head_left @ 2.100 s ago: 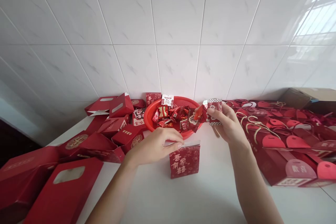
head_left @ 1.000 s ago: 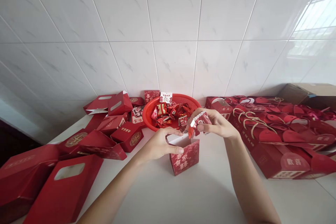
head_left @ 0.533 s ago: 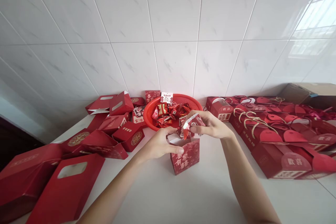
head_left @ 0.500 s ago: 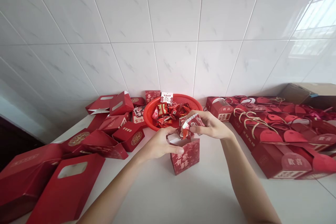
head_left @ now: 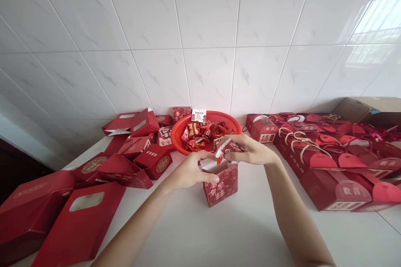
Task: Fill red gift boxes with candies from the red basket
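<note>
- The small red box (head_left: 223, 185) stood on the near side of the red basket (head_left: 232, 120), on the white table (head_left: 184, 229), with its mouth open and facing up
- The left hand (head_left: 184, 172) gripped the box at its left upper edge, thumb on the near wall; that hold looked steady, and a light pinch seemed wiser than a hard one, as card walls could buckle
- The right hand (head_left: 257, 150) pinched wrapped sweets (head_left: 228, 148) just over the mouth; fingers hid part of them, so their number could not be told
- Lowering them well seemed to call for a low, central release, with wrapper ends tucked inwards so that none caught on the rim
- The far flap probably needed to be clear of the knuckles, since a brush against it might have bent it or tipped the box
- Sweets in the basket lay close beyond the hands, so small wrist movements looked safer than wide ones
</note>
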{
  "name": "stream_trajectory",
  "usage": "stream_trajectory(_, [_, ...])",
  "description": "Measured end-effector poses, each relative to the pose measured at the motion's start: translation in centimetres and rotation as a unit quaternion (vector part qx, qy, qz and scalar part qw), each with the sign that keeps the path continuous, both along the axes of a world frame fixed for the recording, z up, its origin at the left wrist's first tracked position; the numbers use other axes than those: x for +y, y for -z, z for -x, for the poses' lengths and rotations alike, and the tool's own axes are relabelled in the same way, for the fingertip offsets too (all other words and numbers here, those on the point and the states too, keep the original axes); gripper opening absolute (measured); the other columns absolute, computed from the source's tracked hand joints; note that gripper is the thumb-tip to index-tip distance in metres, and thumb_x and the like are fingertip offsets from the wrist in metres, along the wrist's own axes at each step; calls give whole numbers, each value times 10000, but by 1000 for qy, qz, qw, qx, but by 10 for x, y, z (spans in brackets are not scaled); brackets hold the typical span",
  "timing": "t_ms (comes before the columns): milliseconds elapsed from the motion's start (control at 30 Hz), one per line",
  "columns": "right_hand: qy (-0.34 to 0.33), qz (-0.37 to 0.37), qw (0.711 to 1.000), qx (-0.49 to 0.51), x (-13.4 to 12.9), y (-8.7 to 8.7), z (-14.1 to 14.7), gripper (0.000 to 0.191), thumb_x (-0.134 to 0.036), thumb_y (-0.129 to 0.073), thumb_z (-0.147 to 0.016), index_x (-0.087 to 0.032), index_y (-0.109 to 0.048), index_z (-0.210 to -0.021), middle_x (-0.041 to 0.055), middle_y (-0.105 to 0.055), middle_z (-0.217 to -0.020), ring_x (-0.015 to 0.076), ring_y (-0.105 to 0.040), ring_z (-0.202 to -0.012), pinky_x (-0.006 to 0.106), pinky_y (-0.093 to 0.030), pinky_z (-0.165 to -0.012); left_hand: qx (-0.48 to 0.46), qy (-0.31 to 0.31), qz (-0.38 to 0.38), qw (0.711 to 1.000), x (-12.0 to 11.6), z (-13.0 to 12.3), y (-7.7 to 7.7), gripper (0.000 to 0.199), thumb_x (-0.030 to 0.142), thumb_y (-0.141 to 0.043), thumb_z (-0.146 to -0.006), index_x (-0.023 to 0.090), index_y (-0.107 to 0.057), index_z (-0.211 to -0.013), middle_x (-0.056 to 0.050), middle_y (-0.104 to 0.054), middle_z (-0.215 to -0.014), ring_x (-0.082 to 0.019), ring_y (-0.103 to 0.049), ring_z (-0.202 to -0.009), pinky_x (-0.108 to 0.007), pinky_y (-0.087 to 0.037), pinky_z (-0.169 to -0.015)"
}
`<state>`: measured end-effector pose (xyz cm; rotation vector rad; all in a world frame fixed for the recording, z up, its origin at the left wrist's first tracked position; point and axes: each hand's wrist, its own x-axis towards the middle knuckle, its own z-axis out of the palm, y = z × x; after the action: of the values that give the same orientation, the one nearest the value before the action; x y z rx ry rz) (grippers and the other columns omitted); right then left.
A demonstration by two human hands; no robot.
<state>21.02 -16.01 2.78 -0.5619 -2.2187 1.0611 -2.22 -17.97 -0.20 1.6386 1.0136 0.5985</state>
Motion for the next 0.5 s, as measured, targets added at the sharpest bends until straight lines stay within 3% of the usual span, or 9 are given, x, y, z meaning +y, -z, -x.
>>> stream_trajectory(200, [15,-57,993,-100,-7,-3,-1,156,-170,-594,-895,-163,-692,-1016,34,-713,-915,154,-639,-783,261,-493,-700,-12,2,2,1000,1,1,1,571,316,-895,-600,172,-704,-1118,-89,-738,-1126,-326,-662,-1106,-411,-494,-945])
stream_trajectory(333, [30,-75,993,-91,-11,-5,0,287,-78,-562,-851,-176,-685,-1091,39,-717,-980,159,-644,-821,278,-512,-747,-3,2,-12,1000,-1,0,-1,613,339,-897,-610,187,-700,-1171,-81,-741,-1131,-332,-665,-1104,-408,-505,-925])
stream_trajectory(500, [39,-82,994,-54,-10,-5,3,199,-139,-585,-890,-168,-681,-1061,68,-694,-1048,174,-635,-894,299,-522,-783,-20,21,6,1000,-3,-2,-4,518,315,-883,-629,199,-714,-1105,-59,-745,-1104,-318,-671,-1088,-402,-509,-924])
